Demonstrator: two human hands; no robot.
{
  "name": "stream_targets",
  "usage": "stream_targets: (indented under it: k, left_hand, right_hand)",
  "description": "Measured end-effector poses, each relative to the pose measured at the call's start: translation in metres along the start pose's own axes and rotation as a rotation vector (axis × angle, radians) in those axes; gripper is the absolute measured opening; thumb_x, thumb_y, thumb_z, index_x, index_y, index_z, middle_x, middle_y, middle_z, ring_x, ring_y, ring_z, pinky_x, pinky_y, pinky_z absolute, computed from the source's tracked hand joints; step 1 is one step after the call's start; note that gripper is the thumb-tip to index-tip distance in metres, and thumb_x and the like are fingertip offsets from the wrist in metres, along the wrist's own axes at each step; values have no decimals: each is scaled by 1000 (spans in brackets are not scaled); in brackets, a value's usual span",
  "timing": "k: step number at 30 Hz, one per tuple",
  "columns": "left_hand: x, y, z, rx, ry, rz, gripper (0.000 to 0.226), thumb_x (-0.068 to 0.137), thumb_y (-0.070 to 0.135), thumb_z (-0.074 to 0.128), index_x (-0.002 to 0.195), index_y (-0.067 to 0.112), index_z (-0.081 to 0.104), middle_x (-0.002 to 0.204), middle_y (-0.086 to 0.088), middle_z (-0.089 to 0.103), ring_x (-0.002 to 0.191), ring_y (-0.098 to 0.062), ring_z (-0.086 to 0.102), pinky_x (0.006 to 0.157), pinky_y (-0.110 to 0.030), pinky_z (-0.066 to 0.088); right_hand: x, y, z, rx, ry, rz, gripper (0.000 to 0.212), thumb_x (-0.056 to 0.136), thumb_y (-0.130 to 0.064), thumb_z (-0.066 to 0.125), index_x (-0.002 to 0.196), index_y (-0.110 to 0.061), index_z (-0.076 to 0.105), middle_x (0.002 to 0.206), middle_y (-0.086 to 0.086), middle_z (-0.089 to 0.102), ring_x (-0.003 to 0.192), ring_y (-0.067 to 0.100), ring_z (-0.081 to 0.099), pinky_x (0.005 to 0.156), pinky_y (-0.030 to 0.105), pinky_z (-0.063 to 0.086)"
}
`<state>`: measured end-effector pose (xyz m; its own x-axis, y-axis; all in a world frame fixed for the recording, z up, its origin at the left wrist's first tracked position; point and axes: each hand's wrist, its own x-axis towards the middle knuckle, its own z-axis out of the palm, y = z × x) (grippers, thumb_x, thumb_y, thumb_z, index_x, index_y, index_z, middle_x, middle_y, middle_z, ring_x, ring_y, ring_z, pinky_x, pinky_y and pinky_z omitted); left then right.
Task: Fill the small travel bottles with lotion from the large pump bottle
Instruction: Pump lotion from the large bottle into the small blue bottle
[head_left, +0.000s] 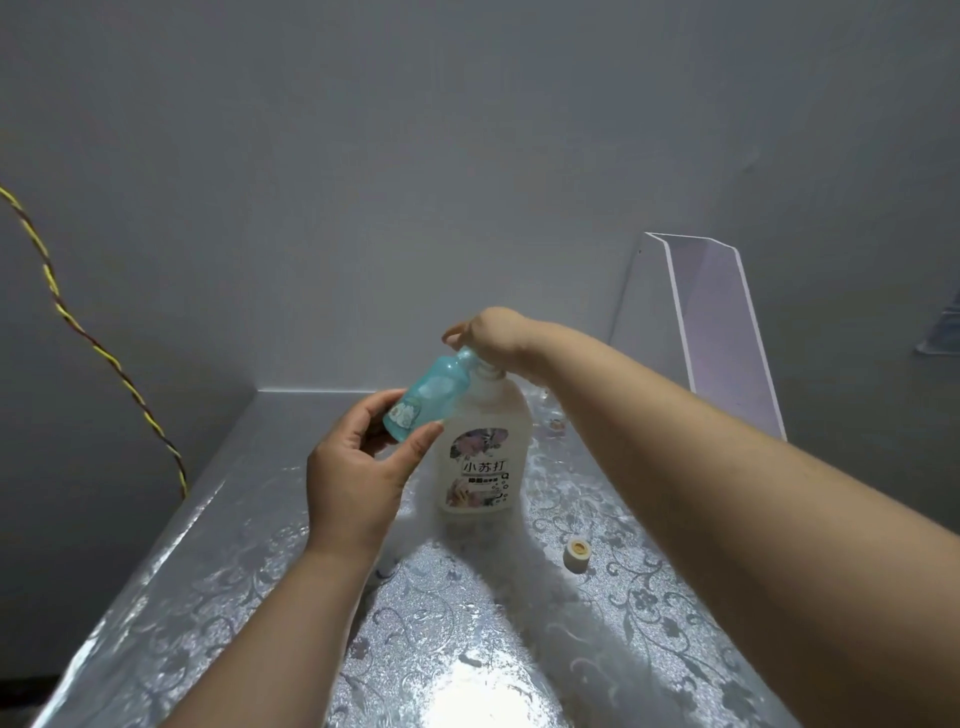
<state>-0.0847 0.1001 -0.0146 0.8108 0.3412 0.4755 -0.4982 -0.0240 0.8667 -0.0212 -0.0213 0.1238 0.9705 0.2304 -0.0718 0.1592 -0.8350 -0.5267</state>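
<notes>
Teal travel bottle (423, 397), mouth hidden under right hand (491, 338).

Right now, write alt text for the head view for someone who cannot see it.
A left hand holds a teal travel bottle tilted, mouth against the top of a large pump bottle, whose pump head the right hand covers. A white cap lies on the silver table.

the left hand (358, 467) is raised with its forearm angled up from below, thumb and fingers curled round a tilted small bottle (426, 395). the right arm stretches forward, wrist bent down, and the right hand (493, 338) rests on top of the pump bottle (485, 441), fingers mostly hidden.
</notes>
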Motion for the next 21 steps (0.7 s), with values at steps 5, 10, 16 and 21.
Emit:
stream_targets:
  k: [5,10,16,21]
  left_hand:
    - [0,3,1,-5,15,1,36,60,38,80,94,37,68,89,14,74,83,-3,69,74,-16,53]
    - [1,1,1,-8,22,-3,36,60,41,81,93,39,69,91,13,75,84,-5,69,77,-19,54]
    - [0,-1,1,-13,9,-12,36,60,39,81,94,39,69,92,11,75,85,-6,69,78,-21,55]
    - [-1,0,1,1,7,-9,36,60,40,80,94,37,69,90,13,74,84,-4,69,75,-17,53]
  right_hand:
    - [-3,-1,-11,65,-43,-28,50,101,-35,41,139,-3,45,144,14,45,131,28,45,108,34,33]
    - [-5,-2,-11,64,-19,-40,47,102,-28,41,140,-2,43,149,12,39,136,26,39,110,33,30]
    - [1,0,-1,-2,7,-24,38,101,-9,38,137,-4,49,141,16,49,132,30,45,106,34,37]
    - [2,3,3,-1,17,-25,39,101,-8,34,138,-4,48,141,18,47,132,32,44,106,37,38]
